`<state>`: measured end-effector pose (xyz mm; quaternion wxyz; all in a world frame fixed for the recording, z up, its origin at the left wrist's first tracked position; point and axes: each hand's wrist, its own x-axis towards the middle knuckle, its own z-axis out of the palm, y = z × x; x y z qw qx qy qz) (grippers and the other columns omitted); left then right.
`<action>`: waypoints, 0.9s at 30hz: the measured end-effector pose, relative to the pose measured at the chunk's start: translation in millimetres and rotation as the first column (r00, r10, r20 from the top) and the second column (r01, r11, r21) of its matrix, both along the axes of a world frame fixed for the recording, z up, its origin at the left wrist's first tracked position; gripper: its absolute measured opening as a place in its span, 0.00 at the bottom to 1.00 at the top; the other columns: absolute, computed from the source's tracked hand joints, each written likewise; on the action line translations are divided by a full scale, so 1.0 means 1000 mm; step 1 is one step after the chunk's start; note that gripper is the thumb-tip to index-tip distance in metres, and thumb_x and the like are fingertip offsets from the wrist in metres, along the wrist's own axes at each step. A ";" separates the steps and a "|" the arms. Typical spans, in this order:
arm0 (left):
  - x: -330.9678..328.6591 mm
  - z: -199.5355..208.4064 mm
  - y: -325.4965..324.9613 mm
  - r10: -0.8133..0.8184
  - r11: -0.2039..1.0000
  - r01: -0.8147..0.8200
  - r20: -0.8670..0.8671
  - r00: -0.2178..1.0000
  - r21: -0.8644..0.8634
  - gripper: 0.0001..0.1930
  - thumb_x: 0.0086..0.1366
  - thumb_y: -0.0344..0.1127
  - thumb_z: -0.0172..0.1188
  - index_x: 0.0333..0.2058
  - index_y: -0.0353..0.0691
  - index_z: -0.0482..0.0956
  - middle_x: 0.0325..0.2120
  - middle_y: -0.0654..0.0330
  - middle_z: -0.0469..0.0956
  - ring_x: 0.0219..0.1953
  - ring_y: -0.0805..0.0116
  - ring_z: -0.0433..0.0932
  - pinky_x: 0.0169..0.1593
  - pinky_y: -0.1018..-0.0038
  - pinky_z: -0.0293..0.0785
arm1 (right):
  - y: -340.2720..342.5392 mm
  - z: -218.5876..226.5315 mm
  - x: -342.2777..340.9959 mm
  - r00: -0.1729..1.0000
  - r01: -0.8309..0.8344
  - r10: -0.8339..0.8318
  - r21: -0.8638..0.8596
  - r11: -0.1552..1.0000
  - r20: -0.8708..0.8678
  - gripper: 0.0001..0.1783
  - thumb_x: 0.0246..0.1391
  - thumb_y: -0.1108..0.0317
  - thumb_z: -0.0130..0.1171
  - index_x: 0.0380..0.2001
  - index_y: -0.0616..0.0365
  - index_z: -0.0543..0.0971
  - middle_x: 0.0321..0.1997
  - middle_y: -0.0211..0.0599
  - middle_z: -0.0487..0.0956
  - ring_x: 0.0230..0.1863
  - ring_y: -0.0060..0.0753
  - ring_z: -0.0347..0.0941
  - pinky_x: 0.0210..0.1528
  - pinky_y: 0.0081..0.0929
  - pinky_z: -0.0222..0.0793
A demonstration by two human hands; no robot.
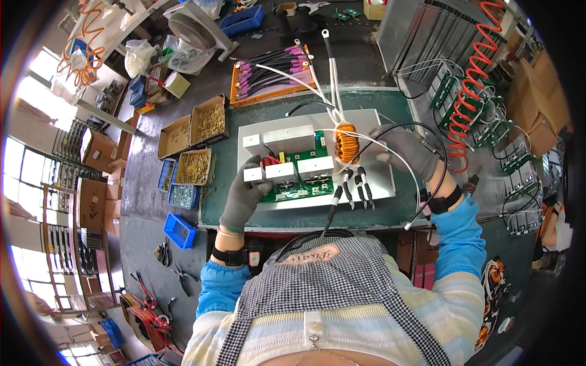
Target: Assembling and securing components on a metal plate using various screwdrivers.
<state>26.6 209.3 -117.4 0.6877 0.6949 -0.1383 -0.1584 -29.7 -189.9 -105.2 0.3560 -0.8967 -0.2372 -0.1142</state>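
Observation:
A green circuit board with white metal heat sink blocks lies on a flat silver metal plate. My left hand, in a grey glove, grips the board's left end, its thumb and fingers around the end block. An orange copper-wound ring coil stands on the plate right of the board, with white cables rising from it and black-sleeved leads below it. My right hand, also gloved, is over the plate's right side, fingers apart toward the coil. A black cable and a white wire loop past it.
Bins of small metal parts stand left of the green mat, with an empty blue tray nearer. Behind lies an orange tray of purple-ended cables. A red coiled hose hangs at right beside wired boards. Pliers lie front left.

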 end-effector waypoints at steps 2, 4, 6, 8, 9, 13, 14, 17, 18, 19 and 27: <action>0.000 0.005 0.000 -0.017 1.000 0.017 -0.035 0.999 0.007 0.28 0.55 0.22 0.62 0.54 0.34 0.64 0.54 0.59 0.66 0.49 0.72 0.70 0.53 0.75 0.69 | -0.016 0.004 -0.002 0.982 0.159 -0.180 -0.258 0.953 -0.061 0.22 0.46 0.63 0.62 0.45 0.61 0.75 0.45 0.47 0.76 0.47 0.49 0.73 0.50 0.33 0.69; -0.001 0.008 0.001 -0.031 0.999 0.032 -0.078 0.997 0.014 0.24 0.54 0.21 0.62 0.50 0.36 0.67 0.60 0.57 0.60 0.51 0.71 0.69 0.54 0.75 0.69 | -0.041 0.017 -0.008 0.961 0.203 -0.245 -0.281 0.938 -0.125 0.20 0.47 0.65 0.61 0.44 0.61 0.75 0.44 0.47 0.76 0.48 0.48 0.73 0.50 0.33 0.68; 0.000 0.009 0.002 -0.025 0.999 0.028 -0.115 0.993 0.021 0.23 0.54 0.22 0.63 0.48 0.36 0.68 0.59 0.57 0.61 0.51 0.71 0.68 0.53 0.75 0.69 | -0.063 0.034 -0.020 0.906 0.248 -0.344 -0.349 0.904 -0.246 0.19 0.47 0.68 0.60 0.44 0.62 0.75 0.44 0.46 0.77 0.49 0.46 0.73 0.51 0.32 0.68; 0.003 0.010 0.003 -0.016 0.999 0.020 -0.115 0.993 0.037 0.22 0.53 0.22 0.64 0.47 0.36 0.69 0.58 0.57 0.62 0.50 0.71 0.69 0.52 0.76 0.69 | -0.073 0.050 -0.037 0.830 0.469 -0.520 -0.254 0.846 -0.199 0.17 0.47 0.68 0.59 0.42 0.61 0.76 0.39 0.46 0.77 0.43 0.44 0.75 0.46 0.32 0.69; 0.005 0.009 0.004 -0.012 0.998 0.021 -0.134 0.991 0.063 0.22 0.52 0.21 0.64 0.46 0.36 0.70 0.57 0.58 0.63 0.50 0.72 0.69 0.52 0.76 0.69 | -0.075 0.059 -0.040 0.848 0.456 -0.502 -0.249 0.855 -0.169 0.17 0.47 0.68 0.59 0.42 0.61 0.76 0.39 0.46 0.77 0.43 0.44 0.75 0.46 0.32 0.69; 0.008 0.007 0.004 0.015 0.997 -0.007 -0.098 0.995 0.075 0.21 0.48 0.19 0.65 0.43 0.35 0.72 0.57 0.56 0.65 0.48 0.72 0.70 0.49 0.77 0.69 | -0.044 0.079 -0.050 0.883 0.465 -0.460 0.041 0.884 -0.091 0.15 0.49 0.66 0.59 0.41 0.61 0.76 0.42 0.45 0.76 0.46 0.44 0.73 0.48 0.32 0.68; 0.009 0.007 0.004 0.022 0.997 -0.014 -0.098 0.995 0.077 0.21 0.48 0.19 0.65 0.43 0.35 0.72 0.57 0.56 0.65 0.48 0.72 0.70 0.49 0.77 0.69 | -0.028 0.079 -0.049 0.910 0.415 -0.412 0.107 0.904 -0.050 0.15 0.50 0.65 0.59 0.40 0.60 0.76 0.43 0.44 0.75 0.47 0.44 0.72 0.49 0.33 0.67; 0.008 0.006 0.003 0.035 0.994 -0.029 -0.062 0.997 0.101 0.21 0.47 0.19 0.65 0.42 0.35 0.72 0.58 0.55 0.64 0.49 0.71 0.70 0.50 0.77 0.69 | 0.024 0.063 -0.020 0.987 0.110 -0.108 -0.010 0.994 0.117 0.16 0.45 0.63 0.62 0.37 0.58 0.76 0.46 0.39 0.75 0.49 0.44 0.71 0.52 0.35 0.65; 0.008 0.006 0.003 0.039 0.997 -0.034 -0.064 0.997 0.073 0.22 0.47 0.19 0.65 0.42 0.35 0.72 0.59 0.55 0.64 0.50 0.70 0.70 0.51 0.77 0.69 | 0.040 0.054 -0.009 0.985 0.029 -0.019 -0.056 0.998 0.172 0.16 0.43 0.62 0.62 0.36 0.57 0.76 0.46 0.38 0.75 0.49 0.43 0.71 0.53 0.35 0.64; 0.008 0.006 0.002 0.037 0.998 -0.033 -0.071 0.997 0.048 0.22 0.47 0.19 0.65 0.42 0.35 0.73 0.59 0.55 0.64 0.51 0.70 0.69 0.51 0.76 0.69 | 0.055 0.045 0.002 0.985 0.013 0.002 -0.088 0.996 0.170 0.17 0.41 0.61 0.63 0.35 0.56 0.77 0.46 0.37 0.75 0.51 0.42 0.70 0.55 0.37 0.62; 0.007 0.013 -0.001 0.053 0.995 -0.051 -0.018 0.998 0.090 0.23 0.44 0.19 0.67 0.42 0.34 0.74 0.58 0.54 0.65 0.53 0.67 0.70 0.53 0.75 0.69 | 0.086 0.010 0.022 0.988 0.001 0.026 -0.180 0.984 0.149 0.19 0.33 0.52 0.65 0.28 0.53 0.81 0.47 0.33 0.75 0.61 0.41 0.61 0.64 0.50 0.46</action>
